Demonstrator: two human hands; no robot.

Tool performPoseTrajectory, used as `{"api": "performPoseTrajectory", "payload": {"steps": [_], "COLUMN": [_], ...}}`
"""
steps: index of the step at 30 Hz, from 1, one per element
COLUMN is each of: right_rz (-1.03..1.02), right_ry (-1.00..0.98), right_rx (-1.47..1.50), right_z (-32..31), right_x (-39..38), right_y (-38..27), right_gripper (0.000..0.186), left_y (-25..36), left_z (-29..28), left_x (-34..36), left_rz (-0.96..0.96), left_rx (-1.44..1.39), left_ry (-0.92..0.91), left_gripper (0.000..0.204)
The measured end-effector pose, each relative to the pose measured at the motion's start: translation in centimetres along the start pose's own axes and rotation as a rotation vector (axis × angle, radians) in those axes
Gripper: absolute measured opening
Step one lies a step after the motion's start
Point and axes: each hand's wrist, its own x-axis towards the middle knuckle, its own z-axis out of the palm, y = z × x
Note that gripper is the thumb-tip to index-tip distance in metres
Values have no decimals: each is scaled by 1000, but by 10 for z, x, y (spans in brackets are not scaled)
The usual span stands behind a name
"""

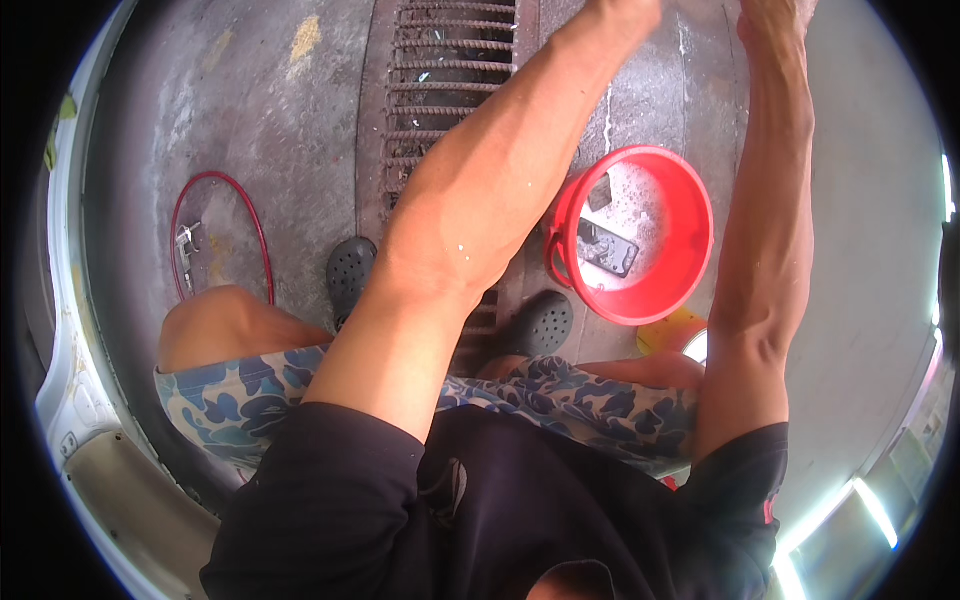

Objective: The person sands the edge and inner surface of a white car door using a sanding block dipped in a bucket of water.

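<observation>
Both hands — left hand (625, 12) and right hand (775, 10) — reach beyond the red bucket (640, 235), grip cut off so I cannot tell; a backward step onto the drain grate (450, 60) could tip the soapy bucket.

Head view, looking down. Both bare forearms stretch toward the upper rim, where the left hand (625, 15) and right hand (770, 12) are cut off (grasp not visible). Below them, a round red plastic bucket (660, 290) holding sudsy water stands beside a rusted metal drain grate (445, 70); a thin red hose loop (255, 220) lies left.
</observation>
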Motion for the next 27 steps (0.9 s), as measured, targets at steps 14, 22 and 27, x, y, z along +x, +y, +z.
{"api": "performPoseTrajectory", "payload": {"steps": [14, 22, 27], "right_rz": [12, 118, 39], "right_ry": [12, 1, 34], "right_rx": [36, -28, -114], "right_z": [0, 0, -12], "right_x": [20, 15, 27], "right_y": [1, -17, -1], "right_gripper": [56, 59, 63], "left_y": [12, 14, 27], "left_z": [7, 8, 12], "left_x": [-11, -32, -3], "left_rz": [-69, -155, -256], "left_rx": [-49, -153, -241], "left_ry": [-102, -149, -80], "left_gripper": [61, 48, 55]}}
